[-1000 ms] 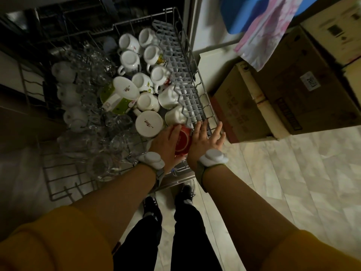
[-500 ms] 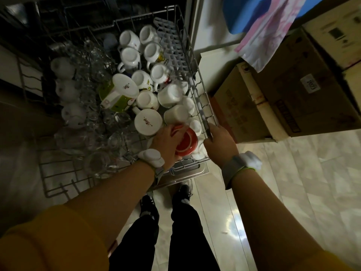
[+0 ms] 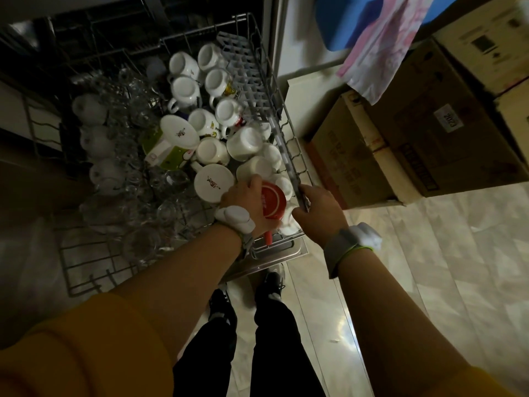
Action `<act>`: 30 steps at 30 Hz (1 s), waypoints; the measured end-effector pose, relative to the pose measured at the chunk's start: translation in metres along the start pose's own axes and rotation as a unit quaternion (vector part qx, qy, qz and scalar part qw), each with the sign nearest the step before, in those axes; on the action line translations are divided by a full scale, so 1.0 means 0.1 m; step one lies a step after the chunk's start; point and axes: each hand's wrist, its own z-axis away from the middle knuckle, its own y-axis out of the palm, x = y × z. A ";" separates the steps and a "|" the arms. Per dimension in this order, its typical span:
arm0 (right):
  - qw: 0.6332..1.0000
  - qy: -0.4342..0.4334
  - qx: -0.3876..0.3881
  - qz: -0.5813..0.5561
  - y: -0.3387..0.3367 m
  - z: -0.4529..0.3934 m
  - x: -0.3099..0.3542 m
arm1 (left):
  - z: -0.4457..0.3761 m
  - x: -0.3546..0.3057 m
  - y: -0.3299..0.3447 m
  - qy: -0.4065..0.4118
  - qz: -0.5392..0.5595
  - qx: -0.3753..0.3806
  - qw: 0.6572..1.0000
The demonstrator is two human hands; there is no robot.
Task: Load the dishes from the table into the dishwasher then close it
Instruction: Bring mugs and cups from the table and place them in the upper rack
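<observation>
Left hand (image 3: 248, 200) curls round a glossy red mug (image 3: 273, 202), upturned at the near right corner of the wire rack (image 3: 289, 130). Right hand (image 3: 317, 209) grips the rack's grey right rail, beside smooth white mugs (image 3: 213, 144).

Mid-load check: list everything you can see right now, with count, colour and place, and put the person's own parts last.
Dish rack: one, grey wire, pulled out of the open dishwasher.
White mugs: many, exact count unclear, upside down along the rack's right half.
Red mug: one, upside down at the rack's near right corner.
Green and white mug: one, tilted, mid-rack.
Glasses: many, clear, left half of the rack; count unclear.
Cardboard boxes: several, brown, on the floor to the right.
Cloth: one, pink and white, hanging over the boxes.
Left hand: holds the red mug.
Right hand: grips the rack's right rim.
Legs: two, dark trousers, black shoes.
</observation>
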 end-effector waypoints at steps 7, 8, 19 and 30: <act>1.000 -0.003 0.005 0.007 0.02 -0.03 -0.03 | -0.10 -0.16 -0.13 0.005 -0.064 0.049 0.997; 1.000 -0.002 0.003 0.008 0.03 -0.04 -0.04 | -0.12 -0.21 -0.14 -0.002 -0.056 0.049 0.997; 1.000 -0.021 -0.014 0.011 0.07 -0.03 -0.08 | -0.06 -0.21 -0.29 0.013 -0.136 0.127 0.982; 0.999 -0.028 -0.018 0.003 0.06 -0.02 -0.07 | 0.02 0.10 0.00 0.084 -0.150 0.044 0.984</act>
